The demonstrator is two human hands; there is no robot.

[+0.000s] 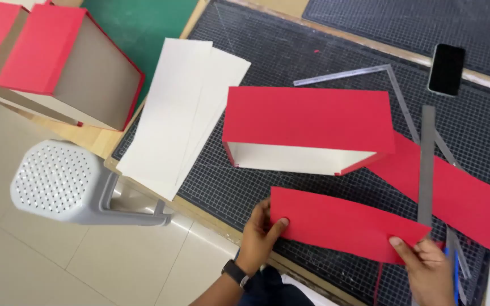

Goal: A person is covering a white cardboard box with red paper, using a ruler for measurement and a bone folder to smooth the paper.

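A long red paper strip (pixel 341 224) lies on the black gridded cutting mat (pixel 290 62), near the table's front edge. My left hand (pixel 259 235) pinches its left end, thumb on top. At the strip's right end, my right hand (pixel 423 266) grips the lower corner. Just behind the strip stands a red-covered box (pixel 307 119) with a cream inner face (pixel 296 158), open side toward me. A second red sheet (pixel 460 198) lies to the right, under a grey steel ruler (pixel 426 164).
White card strips (pixel 180 110) overhang the mat's left edge. Another red-covered box (pixel 58 62) sits at the far left. A metal square (pixel 370 71) and a black phone (pixel 446 69) lie at the back. A grey perforated stool (pixel 58 181) stands on the tiled floor.
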